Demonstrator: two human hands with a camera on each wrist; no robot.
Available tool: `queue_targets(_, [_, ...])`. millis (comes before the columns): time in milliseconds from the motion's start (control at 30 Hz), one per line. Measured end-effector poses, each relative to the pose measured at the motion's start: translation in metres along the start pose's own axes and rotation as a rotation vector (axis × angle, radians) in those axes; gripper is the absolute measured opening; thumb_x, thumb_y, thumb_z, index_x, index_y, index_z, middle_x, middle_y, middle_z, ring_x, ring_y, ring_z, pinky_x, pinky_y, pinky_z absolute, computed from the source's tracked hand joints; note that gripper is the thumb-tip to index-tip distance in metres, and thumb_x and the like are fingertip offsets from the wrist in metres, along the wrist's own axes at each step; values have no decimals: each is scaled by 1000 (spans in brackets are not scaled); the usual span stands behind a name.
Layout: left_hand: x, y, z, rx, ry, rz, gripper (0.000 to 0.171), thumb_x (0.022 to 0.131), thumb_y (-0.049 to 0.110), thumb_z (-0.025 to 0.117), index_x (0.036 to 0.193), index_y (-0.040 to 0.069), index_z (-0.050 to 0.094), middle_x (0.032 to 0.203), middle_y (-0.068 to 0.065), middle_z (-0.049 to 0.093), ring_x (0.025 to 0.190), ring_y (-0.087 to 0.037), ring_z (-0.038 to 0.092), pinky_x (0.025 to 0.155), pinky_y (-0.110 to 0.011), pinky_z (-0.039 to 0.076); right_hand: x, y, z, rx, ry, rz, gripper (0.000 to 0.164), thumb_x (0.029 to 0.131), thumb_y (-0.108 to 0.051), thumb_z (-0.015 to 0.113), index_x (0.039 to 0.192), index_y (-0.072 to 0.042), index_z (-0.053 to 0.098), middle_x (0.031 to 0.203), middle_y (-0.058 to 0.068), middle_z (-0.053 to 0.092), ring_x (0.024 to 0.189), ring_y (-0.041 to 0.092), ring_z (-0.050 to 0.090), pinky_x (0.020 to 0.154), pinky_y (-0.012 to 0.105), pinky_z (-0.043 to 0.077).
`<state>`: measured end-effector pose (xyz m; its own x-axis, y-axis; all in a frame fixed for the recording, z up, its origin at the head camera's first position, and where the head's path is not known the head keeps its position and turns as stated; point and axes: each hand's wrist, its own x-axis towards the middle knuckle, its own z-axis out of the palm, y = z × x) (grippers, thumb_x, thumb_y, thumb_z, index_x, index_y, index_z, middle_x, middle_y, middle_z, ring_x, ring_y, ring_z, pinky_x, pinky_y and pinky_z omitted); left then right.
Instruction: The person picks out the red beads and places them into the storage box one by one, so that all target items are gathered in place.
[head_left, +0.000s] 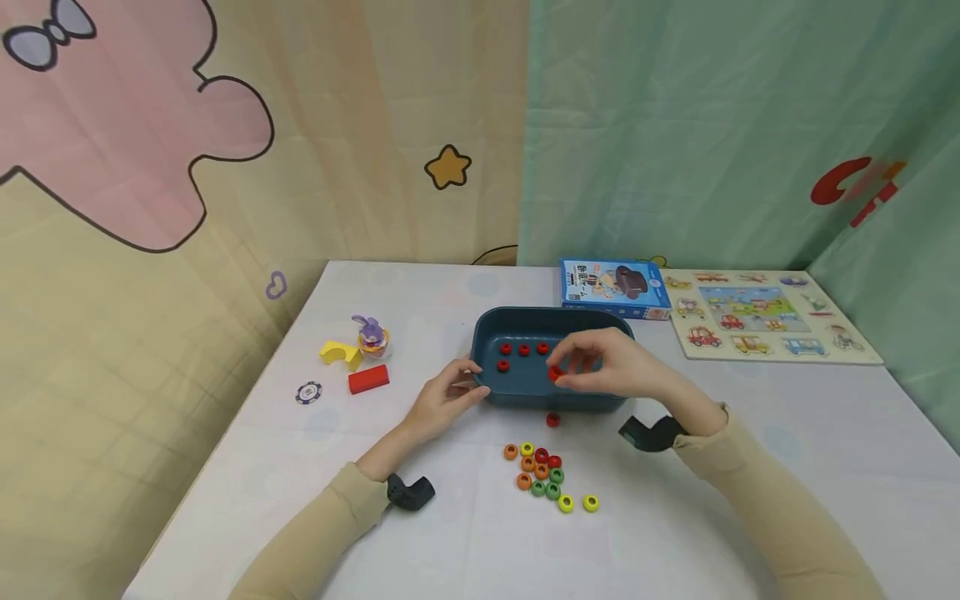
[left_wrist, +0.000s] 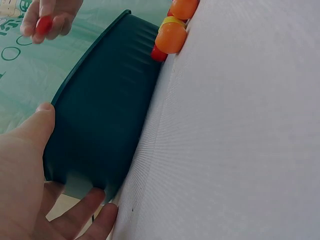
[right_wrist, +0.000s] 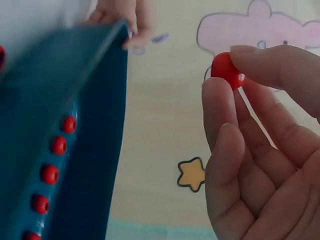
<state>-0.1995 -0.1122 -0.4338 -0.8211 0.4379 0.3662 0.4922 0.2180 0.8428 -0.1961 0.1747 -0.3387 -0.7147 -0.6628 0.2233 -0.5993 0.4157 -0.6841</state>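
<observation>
A dark blue-green plastic tray (head_left: 525, 402) stands on the table, with several red beads (head_left: 524, 350) on its floor. At its left front corner, my left hand (head_left: 444, 402) grips the tray, thumb on the rim side and fingers round the end wall (left_wrist: 100, 115). Above the tray's right part, my right hand (head_left: 611, 364) pinches a red bead (right_wrist: 227, 70) between thumb and index finger. One red bead (head_left: 552, 420) lies on the table just before the tray. Closer to the person is a loose cluster of orange, yellow, red and green beads (head_left: 542, 472).
Left of the tray are a yellow arch block (head_left: 341, 354), a purple rabbit figure (head_left: 371, 336), a red block (head_left: 368, 379) and a poker chip (head_left: 308, 392). Behind it lie a blue box (head_left: 615, 288) and a wooden picture puzzle board (head_left: 765, 317). Curtains hang behind the table.
</observation>
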Motion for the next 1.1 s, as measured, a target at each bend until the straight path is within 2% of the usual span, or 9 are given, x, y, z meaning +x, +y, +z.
queue_targets(133, [0, -6, 1, 14, 2, 13, 28, 86, 17, 60, 109, 7, 49, 134, -21, 37, 92, -21, 58, 79, -34, 48, 35, 10, -8, 7, -24, 40, 23, 79, -24, 68, 99, -13, 63, 85, -3, 62, 67, 13, 55, 59, 29, 49])
queue_targets(300, [-1, 16, 0, -1, -14, 0, 29, 85, 6, 59, 109, -5, 47, 132, -30, 34, 94, -31, 57, 80, -44, 47, 68, 32, -6, 58, -100, 70, 25, 80, -20, 67, 101, -8, 62, 82, 2, 63, 66, 26, 58, 55, 34, 50])
queue_targets(433, [0, 17, 0, 9, -21, -13, 29, 85, 5, 59, 109, -5, 46, 133, -30, 34, 95, -31, 57, 80, -42, 47, 82, 55, 1, 68, -178, 118, 22, 80, -15, 67, 100, -6, 63, 82, 3, 63, 68, 27, 59, 59, 36, 50])
queue_targets(667, [-1, 16, -1, 1, -19, -24, 29, 86, 10, 59, 110, -3, 47, 133, -28, 35, 96, -31, 57, 82, -43, 46, 96, 83, 11, 36, -279, 197, 18, 77, -15, 70, 94, -11, 65, 90, 0, 62, 74, 17, 56, 67, 29, 49])
queue_targets(900, [-1, 17, -2, 0, -12, -31, 30, 86, 12, 59, 110, -2, 47, 133, -27, 35, 98, -31, 56, 83, -43, 45, 101, 91, 18, 24, -330, 189, 18, 76, -13, 71, 93, -11, 66, 88, 0, 62, 76, 18, 55, 69, 30, 49])
queue_targets(1100, [-1, 18, -2, -6, -28, -32, 30, 87, 12, 59, 110, -3, 47, 134, -27, 34, 97, -31, 56, 83, -44, 45, 102, 95, 24, -13, -370, 220, 17, 76, -11, 70, 92, -12, 66, 87, -2, 62, 77, 15, 55, 71, 27, 48])
